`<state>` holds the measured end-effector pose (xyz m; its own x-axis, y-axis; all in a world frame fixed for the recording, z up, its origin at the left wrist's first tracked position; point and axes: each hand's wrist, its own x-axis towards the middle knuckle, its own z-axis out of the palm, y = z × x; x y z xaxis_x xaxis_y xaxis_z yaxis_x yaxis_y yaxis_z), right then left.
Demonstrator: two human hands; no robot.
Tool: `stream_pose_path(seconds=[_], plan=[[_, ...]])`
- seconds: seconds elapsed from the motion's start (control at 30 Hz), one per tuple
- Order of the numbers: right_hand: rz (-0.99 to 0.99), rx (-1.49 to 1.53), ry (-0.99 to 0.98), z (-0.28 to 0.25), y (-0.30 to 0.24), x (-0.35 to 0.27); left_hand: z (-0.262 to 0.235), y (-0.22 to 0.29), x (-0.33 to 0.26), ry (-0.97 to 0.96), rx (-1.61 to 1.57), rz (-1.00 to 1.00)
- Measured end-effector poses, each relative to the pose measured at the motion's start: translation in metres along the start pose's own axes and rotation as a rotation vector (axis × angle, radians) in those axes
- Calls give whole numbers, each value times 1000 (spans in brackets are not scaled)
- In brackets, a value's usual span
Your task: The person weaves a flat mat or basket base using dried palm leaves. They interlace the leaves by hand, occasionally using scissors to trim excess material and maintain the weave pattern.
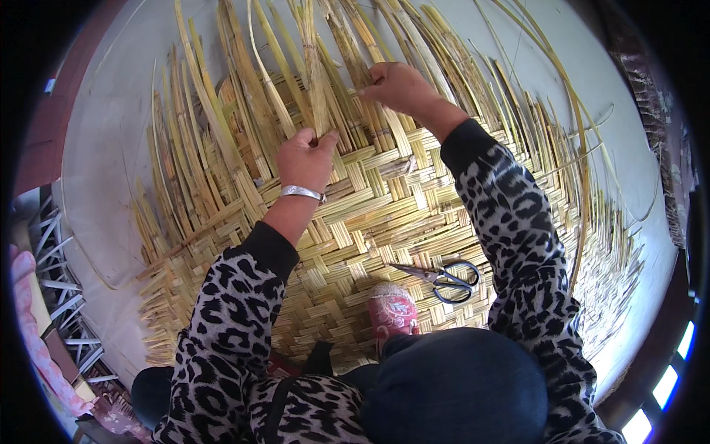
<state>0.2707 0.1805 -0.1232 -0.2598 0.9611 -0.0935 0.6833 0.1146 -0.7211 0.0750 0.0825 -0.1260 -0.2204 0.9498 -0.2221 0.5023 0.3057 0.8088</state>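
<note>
A wide woven mat (384,214) of pale yellow reed strips lies flat on a light grey floor (111,148), and everything here sits in relation to it. The person sits on its near edge, 1 foot in a red patterned slipper (390,311) planted on the finished weave, which looks like a way of pinning the mat so it does not slide as strips are pulled.

At the mat's far, unfinished edge, where the loose strips (244,81) fan outward, both hands work. The left hand (305,159), with a silver bangle (302,193) on its wrist, has its fingers closed around a bundle of upright strips (314,81), lifting them clear of the weave, apparently to open a gap underneath. The right hand (399,87), further along the same edge, pinches a neighbouring strip between thumb and fingertips, the fingers drawn together on it.

A pair of scissors (444,277) with dark handles lies on the finished part of the mat, just beside the slipper and within the right arm's reach, blades shut. Off the mat's left edge stands a white metal frame (63,296).
</note>
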Motion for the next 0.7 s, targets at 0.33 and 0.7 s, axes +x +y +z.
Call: stream_pose_path(seconds=[0.33,0.7], plan=[[268,274,-280,-3,-9,3,-3,10,-8,-32,-191,-52],[269,506,-316,7,-8,-2,1,8,-8,17,-235,-57]])
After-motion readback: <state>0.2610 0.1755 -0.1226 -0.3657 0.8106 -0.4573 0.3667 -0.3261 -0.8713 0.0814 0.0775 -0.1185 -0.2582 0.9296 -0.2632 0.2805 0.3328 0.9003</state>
